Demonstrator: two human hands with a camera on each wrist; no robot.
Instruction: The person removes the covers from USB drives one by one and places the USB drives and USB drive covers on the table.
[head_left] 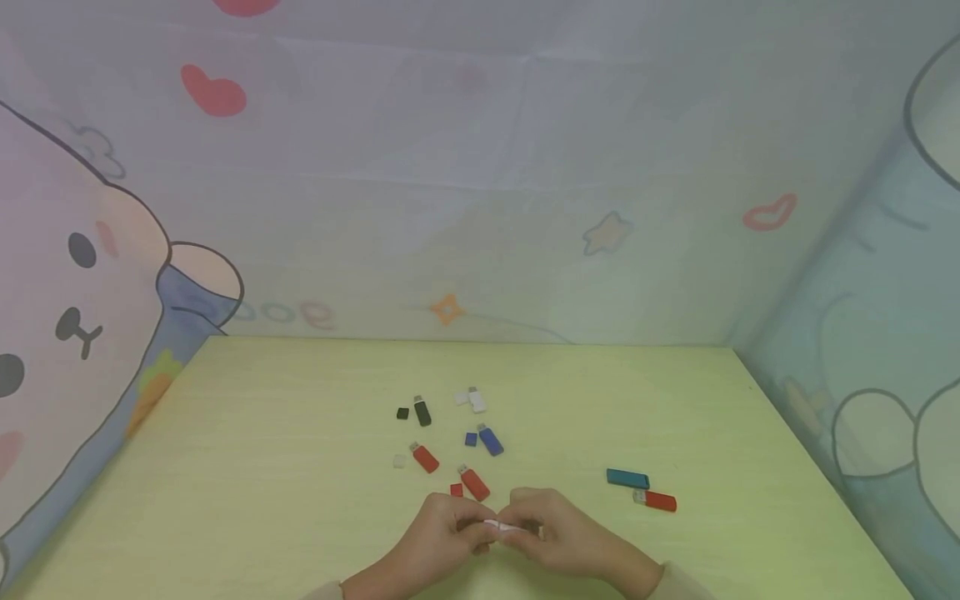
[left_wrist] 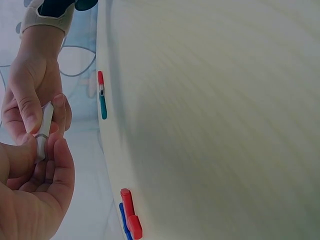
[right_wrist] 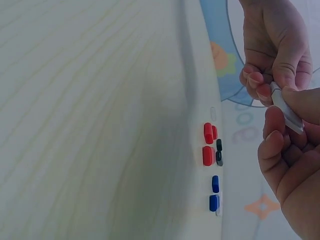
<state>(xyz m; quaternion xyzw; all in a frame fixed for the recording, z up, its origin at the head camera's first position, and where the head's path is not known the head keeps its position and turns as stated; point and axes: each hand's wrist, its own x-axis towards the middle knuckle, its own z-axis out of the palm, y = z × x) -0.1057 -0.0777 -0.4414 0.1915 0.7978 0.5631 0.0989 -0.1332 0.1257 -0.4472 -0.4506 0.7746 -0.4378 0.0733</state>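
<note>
Parts Count and View Coverage

Hands: two. The left hand (head_left: 442, 533) pinches one end of a white piece (head_left: 510, 527) between thumb and fingers; the right hand (head_left: 558, 533) pinches the other end. The white piece is held just above the near part of the table (head_left: 300, 467).

Sticks on the table: seven.
- Black stick (head_left: 423, 412): one.
- White stick (head_left: 477, 402): one.
- Blue stick (head_left: 492, 442): one.
- Red sticks: three, namely the cluster's left one (head_left: 426, 459), its near one (head_left: 475, 484) and the far-right one (head_left: 660, 502).
- Teal stick (head_left: 627, 478): one, just beside the far-right red one.

Metal plugs show on all but the teal stick.

Loose caps: five, comprising a black cap (head_left: 402, 413), a white cap (head_left: 461, 399), a blue cap (head_left: 471, 439), a red cap (head_left: 456, 490) and a pale cap (head_left: 399, 461). Each lies near one stick of the cluster.

View differences: only the head view shows all seven table sticks. The left wrist view shows a grey seam across the white piece, and a pale band (left_wrist: 47, 24) on the right wrist. The right wrist view shows the cluster edge-on along the table; the teal stick is outside that view.
</note>
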